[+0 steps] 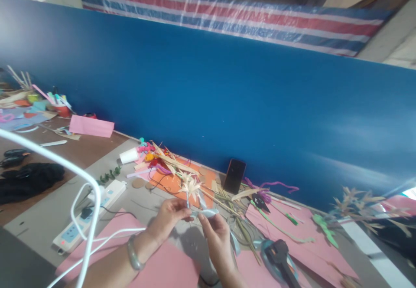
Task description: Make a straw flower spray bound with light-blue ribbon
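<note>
Between the thumb and fingers of my left hand (pixel 170 219) is the thin stem of a flower (pixel 189 184) with pale straw-coloured petals, held upright. A pale blue-grey ribbon strip (pixel 209 212) runs from that stem to my right hand (pixel 216 235), whose thumb and finger pinch it. The strip's tail hangs beside the right hand. A bangle circles my left wrist. Below both hands are pink paper sheets (pixel 162 264) on the grey tabletop. My fingers hide the exact spot where ribbon and stem meet.
A dark phone (pixel 234 176) leans on the blue partition (pixel 208 97). A black handled tool (pixel 280 257) lies at the right over a pale blue roll. Left are a power strip (pixel 69 234) and a white cable (pixel 58 155) in the foreground. Dried stalks (pixel 242 225) lie right of my hands.
</note>
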Demonstrator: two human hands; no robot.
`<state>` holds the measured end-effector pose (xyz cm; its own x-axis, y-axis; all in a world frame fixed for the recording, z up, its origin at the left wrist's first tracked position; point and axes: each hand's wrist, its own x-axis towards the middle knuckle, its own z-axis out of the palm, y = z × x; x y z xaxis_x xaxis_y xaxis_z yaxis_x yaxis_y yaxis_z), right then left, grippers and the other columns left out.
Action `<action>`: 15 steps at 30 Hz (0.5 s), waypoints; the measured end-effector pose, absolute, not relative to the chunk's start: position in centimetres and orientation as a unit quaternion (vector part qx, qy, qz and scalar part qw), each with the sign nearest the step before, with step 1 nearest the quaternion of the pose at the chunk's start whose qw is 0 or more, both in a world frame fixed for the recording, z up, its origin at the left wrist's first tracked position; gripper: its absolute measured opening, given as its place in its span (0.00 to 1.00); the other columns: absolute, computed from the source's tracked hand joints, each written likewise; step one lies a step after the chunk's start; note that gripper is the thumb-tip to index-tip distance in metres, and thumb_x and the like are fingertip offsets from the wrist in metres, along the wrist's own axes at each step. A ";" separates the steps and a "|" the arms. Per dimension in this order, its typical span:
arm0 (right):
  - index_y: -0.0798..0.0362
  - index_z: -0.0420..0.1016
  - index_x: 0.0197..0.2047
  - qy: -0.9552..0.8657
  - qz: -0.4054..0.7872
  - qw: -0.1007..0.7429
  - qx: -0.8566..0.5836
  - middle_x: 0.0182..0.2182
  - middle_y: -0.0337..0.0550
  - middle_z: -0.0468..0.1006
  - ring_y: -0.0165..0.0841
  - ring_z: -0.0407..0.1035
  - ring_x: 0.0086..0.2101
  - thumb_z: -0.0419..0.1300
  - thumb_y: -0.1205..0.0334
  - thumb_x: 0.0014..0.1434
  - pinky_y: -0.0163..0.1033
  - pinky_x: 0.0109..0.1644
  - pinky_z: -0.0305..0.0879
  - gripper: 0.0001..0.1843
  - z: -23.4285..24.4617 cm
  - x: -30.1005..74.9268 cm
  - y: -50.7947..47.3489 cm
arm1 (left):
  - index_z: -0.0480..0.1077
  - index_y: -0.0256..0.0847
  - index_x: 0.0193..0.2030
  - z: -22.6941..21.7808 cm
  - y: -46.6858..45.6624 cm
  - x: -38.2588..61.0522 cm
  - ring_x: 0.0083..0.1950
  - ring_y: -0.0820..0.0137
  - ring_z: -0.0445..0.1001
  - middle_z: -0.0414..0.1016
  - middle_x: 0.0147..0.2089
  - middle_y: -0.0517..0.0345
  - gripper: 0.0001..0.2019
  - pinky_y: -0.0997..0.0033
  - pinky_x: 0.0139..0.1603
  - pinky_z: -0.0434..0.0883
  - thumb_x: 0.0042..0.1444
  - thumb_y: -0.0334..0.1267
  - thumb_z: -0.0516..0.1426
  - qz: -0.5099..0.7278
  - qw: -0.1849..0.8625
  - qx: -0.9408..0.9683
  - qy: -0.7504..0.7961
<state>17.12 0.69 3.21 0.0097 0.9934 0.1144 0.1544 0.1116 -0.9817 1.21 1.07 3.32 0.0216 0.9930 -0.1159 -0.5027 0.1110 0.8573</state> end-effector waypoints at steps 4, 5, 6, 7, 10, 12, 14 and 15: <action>0.54 0.75 0.28 -0.557 0.428 0.500 -0.507 0.18 0.32 0.63 0.27 0.54 0.21 0.66 0.50 0.54 0.33 0.25 0.54 0.15 3.0 17.1 0.7 | 0.78 0.34 0.29 3.6 1.0 1.1 0.31 0.69 0.73 0.76 0.27 0.55 0.11 0.66 0.39 0.76 0.41 0.39 0.70 0.583 0.642 0.324 0.377; 0.54 0.74 0.27 -0.556 0.426 0.502 -0.507 0.18 0.32 0.63 0.27 0.54 0.21 0.66 0.50 0.54 0.33 0.25 0.54 0.16 3.0 17.1 0.7 | 0.78 0.34 0.29 3.7 0.9 1.1 0.30 0.69 0.73 0.75 0.27 0.55 0.11 0.66 0.39 0.76 0.41 0.39 0.70 0.583 0.641 0.326 0.378; 0.54 0.74 0.26 -0.554 0.426 0.504 -0.507 0.18 0.32 0.62 0.27 0.54 0.21 0.66 0.50 0.54 0.33 0.25 0.54 0.16 2.9 17.1 0.7 | 0.77 0.34 0.29 3.9 0.9 1.2 0.30 0.69 0.73 0.75 0.27 0.56 0.11 0.65 0.39 0.76 0.41 0.39 0.70 0.583 0.639 0.326 0.381; 0.54 0.74 0.26 -0.554 0.426 0.506 -0.506 0.18 0.32 0.62 0.27 0.54 0.21 0.66 0.50 0.54 0.33 0.25 0.54 0.16 2.8 17.2 0.7 | 0.77 0.34 0.30 4.0 0.9 1.2 0.31 0.68 0.73 0.75 0.27 0.56 0.12 0.65 0.39 0.76 0.41 0.39 0.70 0.585 0.637 0.323 0.384; 0.54 0.73 0.25 -0.552 0.426 0.511 -0.502 0.17 0.32 0.62 0.27 0.54 0.21 0.66 0.50 0.54 0.33 0.24 0.53 0.16 2.8 17.3 0.7 | 0.76 0.35 0.30 4.1 0.9 1.3 0.31 0.68 0.73 0.73 0.27 0.58 0.13 0.63 0.38 0.77 0.39 0.38 0.71 0.596 0.629 0.307 0.394; 0.54 0.72 0.24 -0.551 0.429 0.513 -0.499 0.17 0.32 0.61 0.27 0.54 0.21 0.66 0.50 0.54 0.33 0.25 0.52 0.17 2.8 17.3 0.7 | 0.75 0.36 0.30 3.9 1.0 1.3 0.29 0.70 0.72 0.70 0.24 0.62 0.13 0.64 0.38 0.77 0.39 0.39 0.71 0.595 0.630 0.306 0.394; 0.54 0.72 0.25 -0.548 0.437 0.513 -0.495 0.17 0.31 0.61 0.27 0.53 0.21 0.66 0.50 0.54 0.33 0.25 0.51 0.16 2.8 17.2 0.7 | 0.75 0.36 0.33 3.5 1.1 1.2 0.27 0.71 0.71 0.68 0.22 0.65 0.14 0.65 0.38 0.77 0.41 0.39 0.70 0.592 0.635 0.312 0.386; 0.54 0.73 0.26 -0.547 0.441 0.513 -0.493 0.17 0.31 0.61 0.27 0.53 0.21 0.66 0.50 0.54 0.33 0.25 0.51 0.16 2.8 17.2 0.8 | 0.75 0.36 0.36 3.3 1.1 1.2 0.27 0.71 0.71 0.68 0.22 0.65 0.15 0.65 0.39 0.76 0.42 0.38 0.70 0.591 0.636 0.318 0.380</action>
